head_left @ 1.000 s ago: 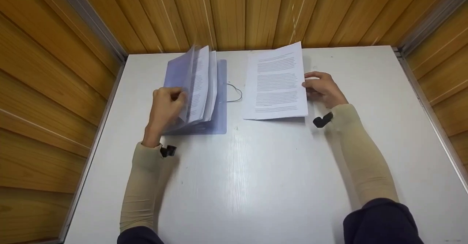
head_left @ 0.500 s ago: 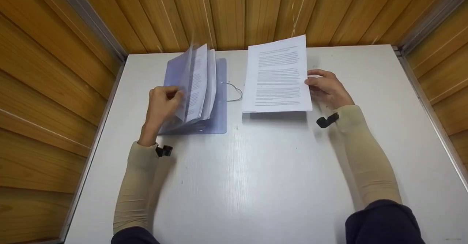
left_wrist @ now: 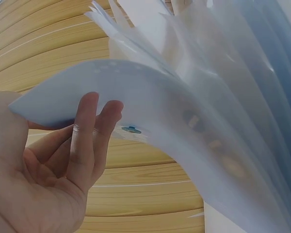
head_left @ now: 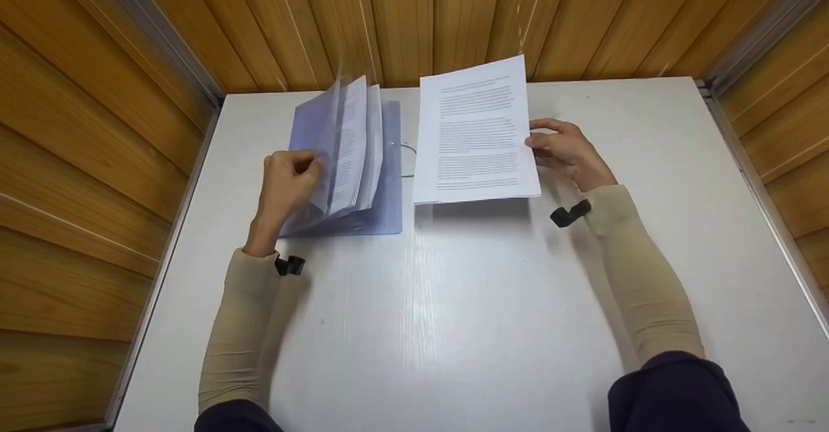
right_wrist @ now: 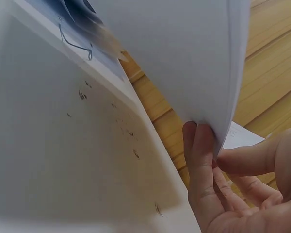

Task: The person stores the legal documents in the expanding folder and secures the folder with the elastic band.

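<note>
A translucent blue document folder [head_left: 390, 179] lies on the left of the table, its clear sleeves fanned upward with printed pages [head_left: 350, 144] inside. My left hand [head_left: 285, 179] pinches a clear plastic sleeve [left_wrist: 136, 87] by its free edge and holds it back to the left, bending it in the left wrist view. To the right of the folder, my right hand [head_left: 570, 153] grips a thin stack of printed paper [head_left: 476, 134] by its right edge, thumb on the front and fingers behind. The stack is raised over the table, tilted, with a shadow beneath.
A thin dark elastic cord [head_left: 408, 146] loops from the folder's right edge, partly covered by the paper stack. The white table [head_left: 414, 315] meets wood-panelled walls [head_left: 466, 24] at the back and sides.
The paper stack has risen off the table and, after a slight shift right, moved left toward the folder with my right hand. My left hand has drawn the sleeve slightly left.
</note>
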Demonstrator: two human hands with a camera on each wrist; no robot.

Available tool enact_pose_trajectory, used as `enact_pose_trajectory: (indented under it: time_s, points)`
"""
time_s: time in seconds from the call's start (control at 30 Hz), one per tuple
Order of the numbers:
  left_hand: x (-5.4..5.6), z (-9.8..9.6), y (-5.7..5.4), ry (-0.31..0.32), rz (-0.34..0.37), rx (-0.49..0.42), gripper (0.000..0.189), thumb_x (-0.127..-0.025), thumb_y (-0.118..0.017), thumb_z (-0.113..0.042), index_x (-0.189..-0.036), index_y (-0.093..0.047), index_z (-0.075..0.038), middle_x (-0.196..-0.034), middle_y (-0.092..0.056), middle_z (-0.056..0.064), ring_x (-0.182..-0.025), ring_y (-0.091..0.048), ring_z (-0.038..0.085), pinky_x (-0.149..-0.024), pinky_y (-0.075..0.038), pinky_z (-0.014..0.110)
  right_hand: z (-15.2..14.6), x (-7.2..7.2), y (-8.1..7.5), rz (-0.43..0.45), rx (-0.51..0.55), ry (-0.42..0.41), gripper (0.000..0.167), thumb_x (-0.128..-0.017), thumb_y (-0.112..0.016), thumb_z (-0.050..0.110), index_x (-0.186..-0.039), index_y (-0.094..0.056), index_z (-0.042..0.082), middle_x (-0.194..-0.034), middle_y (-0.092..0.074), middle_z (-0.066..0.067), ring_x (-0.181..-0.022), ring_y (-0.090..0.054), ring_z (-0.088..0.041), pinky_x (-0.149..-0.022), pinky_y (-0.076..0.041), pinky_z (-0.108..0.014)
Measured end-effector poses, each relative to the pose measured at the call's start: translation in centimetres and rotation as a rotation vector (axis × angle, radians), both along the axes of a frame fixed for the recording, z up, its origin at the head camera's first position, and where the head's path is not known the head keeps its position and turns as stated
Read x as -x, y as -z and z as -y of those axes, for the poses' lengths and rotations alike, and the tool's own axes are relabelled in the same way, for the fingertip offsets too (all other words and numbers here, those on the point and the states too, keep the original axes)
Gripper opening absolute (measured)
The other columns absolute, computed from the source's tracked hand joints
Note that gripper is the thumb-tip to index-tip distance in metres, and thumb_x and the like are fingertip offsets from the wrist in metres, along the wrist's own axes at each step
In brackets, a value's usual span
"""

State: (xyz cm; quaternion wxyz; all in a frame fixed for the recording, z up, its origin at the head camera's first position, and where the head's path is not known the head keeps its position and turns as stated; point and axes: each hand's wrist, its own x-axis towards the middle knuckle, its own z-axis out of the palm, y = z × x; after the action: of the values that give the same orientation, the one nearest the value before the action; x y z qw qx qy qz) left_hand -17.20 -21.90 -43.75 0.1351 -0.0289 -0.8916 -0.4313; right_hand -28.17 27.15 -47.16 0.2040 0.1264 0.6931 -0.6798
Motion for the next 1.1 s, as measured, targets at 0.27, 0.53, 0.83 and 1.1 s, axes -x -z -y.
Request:
enact_pose_trajectory:
  time_s: [0.27,0.53,0.83,1.1]
  points:
    - [-0.1,0.0,0.0,0.004,0.009,-0.015,0.024,-0.096,-0.067,-0.009,-0.109,-0.083,0.003,-0.095,-0.08,0.018,-0.075,-0.066,0.021,-0.061,-0.047,0.017,1.7,-0.2,0.4,0.001,0.031,-0.005,0.047,-0.1,-0.069,0.0,-0.144,-0.058,0.011,-0.112,-0.076,-0.003,-0.094,-0.073,-0.019,-0.079,-0.061,-0.031]
    - [-0.2,0.0,0.0,0.007,-0.006,-0.021,0.022,-0.095,-0.068,-0.008,-0.107,-0.083,0.003,-0.093,-0.08,0.018,-0.073,-0.065,0.02,-0.06,-0.046,0.017,3.3,-0.2,1.0,-0.007,0.079,-0.001,0.042,-0.1,-0.067,-0.002,-0.14,-0.06,0.009,-0.108,-0.077,-0.004,-0.092,-0.073,-0.018,-0.078,-0.061,-0.031]
    - [-0.1,0.0,0.1,-0.005,-0.012,-0.015,0.024,-0.094,-0.066,-0.007,-0.109,-0.083,0.003,-0.095,-0.08,0.018,-0.075,-0.066,0.019,-0.062,-0.046,0.017,4.5,-0.3,1.3,-0.012,0.107,-0.017,0.042,-0.1,-0.063,-0.003,-0.14,-0.059,0.009,-0.106,-0.079,-0.004,-0.088,-0.076,-0.019,-0.078,-0.061,-0.031]
    - [-0.1,-0.1,0.2,-0.005,-0.006,-0.025,0.024,-0.095,-0.067,-0.007,-0.11,-0.082,0.004,-0.096,-0.08,0.019,-0.075,-0.067,0.02,-0.062,-0.047,0.017,5.5,-0.3,1.3,-0.014,0.136,-0.009,0.04,-0.1,-0.064,-0.004,-0.138,-0.061,0.009,-0.107,-0.079,-0.005,-0.087,-0.076,-0.02,-0.078,-0.062,-0.032]
